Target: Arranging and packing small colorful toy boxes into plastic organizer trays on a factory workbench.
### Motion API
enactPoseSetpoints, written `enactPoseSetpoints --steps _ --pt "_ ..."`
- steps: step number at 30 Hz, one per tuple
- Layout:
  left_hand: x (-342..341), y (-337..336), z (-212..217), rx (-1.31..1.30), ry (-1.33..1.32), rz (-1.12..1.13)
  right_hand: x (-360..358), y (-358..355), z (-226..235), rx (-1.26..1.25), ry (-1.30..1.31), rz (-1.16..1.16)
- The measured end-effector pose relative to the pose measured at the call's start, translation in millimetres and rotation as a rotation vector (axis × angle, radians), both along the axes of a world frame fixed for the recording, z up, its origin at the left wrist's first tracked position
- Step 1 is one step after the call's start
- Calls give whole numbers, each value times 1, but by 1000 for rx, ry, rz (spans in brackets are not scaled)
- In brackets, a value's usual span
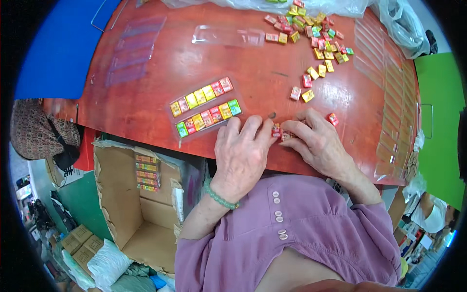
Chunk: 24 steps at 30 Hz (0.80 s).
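Note:
My left hand (245,155) is at the table's front edge, its thumb and forefinger closed at a tiny red box (276,130). Just beside it, my right hand (321,142) pinches another small reddish box (286,135) between thumb and fingers; the two boxes sit side by side. To the left of my hands lies a clear plastic tray (198,111) bearing two slanting rows of small red, yellow and green boxes. A single red box (333,118) rests by my right knuckles. My fingers partly cover what they hold.
Loose small boxes (321,44) heap at the far right of the red table (262,73). Clear trays (228,35) lie at the back, with more at the left and right. Below the left edge stands an open cardboard carton (116,194) with a filled pack (147,173) inside.

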<state>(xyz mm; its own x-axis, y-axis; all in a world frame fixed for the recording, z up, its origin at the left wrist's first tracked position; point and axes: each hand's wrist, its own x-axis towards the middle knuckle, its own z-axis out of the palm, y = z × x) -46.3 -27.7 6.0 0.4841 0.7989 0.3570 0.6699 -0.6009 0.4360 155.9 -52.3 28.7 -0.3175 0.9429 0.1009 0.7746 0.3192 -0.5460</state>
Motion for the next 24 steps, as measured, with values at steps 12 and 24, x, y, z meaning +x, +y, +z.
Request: enactPoseSetpoints --steps 12,24 --pt "-63 154 37 180 91 37 -14 155 2 243 64 -40" --pt "-45 237 -1 109 140 -170 -33 197 -30 207 -135 -105"
